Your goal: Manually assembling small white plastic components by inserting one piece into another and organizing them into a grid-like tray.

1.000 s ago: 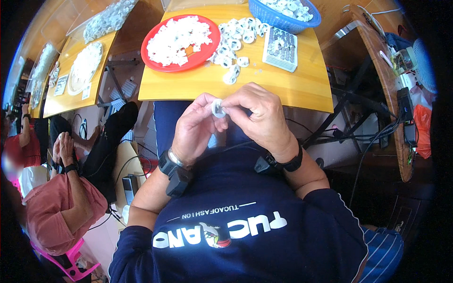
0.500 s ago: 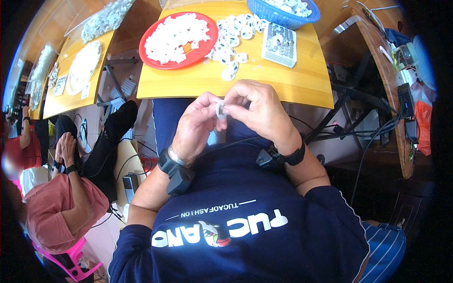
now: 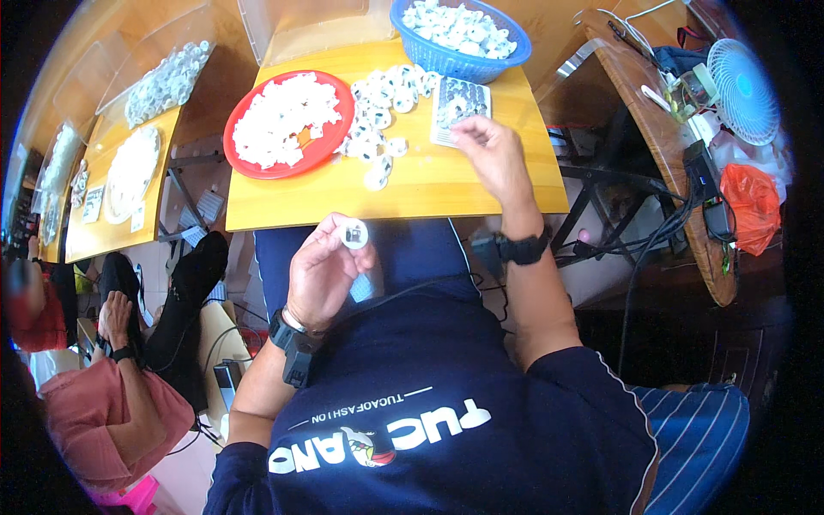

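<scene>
My left hand (image 3: 319,273) pinches a small round white plastic piece (image 3: 353,244) with a dark centre, just off the table's near edge. My right hand (image 3: 499,165) reaches over the table with thumb and fingers pressed together. Its fingertips touch or hover over the near part of a stack of white sheets (image 3: 448,90), whose top carries rows of small dark pieces. Whatever lies between those fingertips is too small to make out. Left of the stack, several similar round white pieces with dark centres (image 3: 375,120) lie loose on the yellow table (image 3: 292,202).
A red plate (image 3: 340,142) heaped with small white parts stands on the left of the table. At the back is a blue basket (image 3: 446,62) full of white pieces. To the right are a brown side table (image 3: 639,94) and a blue fan (image 3: 745,90). A co-worker (image 3: 120,403) sits at left.
My hands have parted. The right one has moved forward and right to the stack of sheets, while the left has drawn slightly left and down with the round piece. The view has shifted.
</scene>
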Demonstrator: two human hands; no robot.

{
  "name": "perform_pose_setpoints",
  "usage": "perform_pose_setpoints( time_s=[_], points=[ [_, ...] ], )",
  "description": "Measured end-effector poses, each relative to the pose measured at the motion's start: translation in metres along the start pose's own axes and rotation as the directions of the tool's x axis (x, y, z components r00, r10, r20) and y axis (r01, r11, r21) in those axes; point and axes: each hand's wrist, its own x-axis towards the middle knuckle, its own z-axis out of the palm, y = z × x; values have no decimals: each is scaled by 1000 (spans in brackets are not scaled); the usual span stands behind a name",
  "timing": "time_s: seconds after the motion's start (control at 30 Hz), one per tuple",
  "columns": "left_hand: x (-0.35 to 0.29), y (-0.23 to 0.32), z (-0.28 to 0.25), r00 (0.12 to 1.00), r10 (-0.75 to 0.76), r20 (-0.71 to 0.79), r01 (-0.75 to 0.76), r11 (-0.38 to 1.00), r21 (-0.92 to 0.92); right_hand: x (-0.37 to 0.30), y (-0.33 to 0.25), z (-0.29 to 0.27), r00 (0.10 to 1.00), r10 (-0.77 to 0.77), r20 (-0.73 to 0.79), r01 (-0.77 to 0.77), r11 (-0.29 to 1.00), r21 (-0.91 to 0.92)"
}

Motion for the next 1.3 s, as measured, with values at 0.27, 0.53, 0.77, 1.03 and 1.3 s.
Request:
perform_pose_setpoints(
  time_s=[0.27, 0.53, 0.77, 1.03, 1.3],
  points=[
    [2, -1, 0, 1000, 14, 9, -14, 1000, -10, 59, 17, -21, 978, -176, -110, 48, 708, -704],
    [-3, 3, 0, 999, 31, -19, -31, 1000, 5, 78, 16, -5, 995, -47, -90, -50, 538, -841],
    [-5, 6, 0, 999, 50, -13, -51, 999, -4, 69, 7, -6, 983, -102, -152, -38, 699, -714],
    [1, 3, 5, 995, 50, 83, -45, 997, -64, -10, -35, 57, 994, -22, 109, -3, 976, 219],
    [-4, 4, 12, 994, 67, 91, -59, 994, -94, -55, -56, 96, 935, 6, 356, -101, 963, 249]
  ],
)
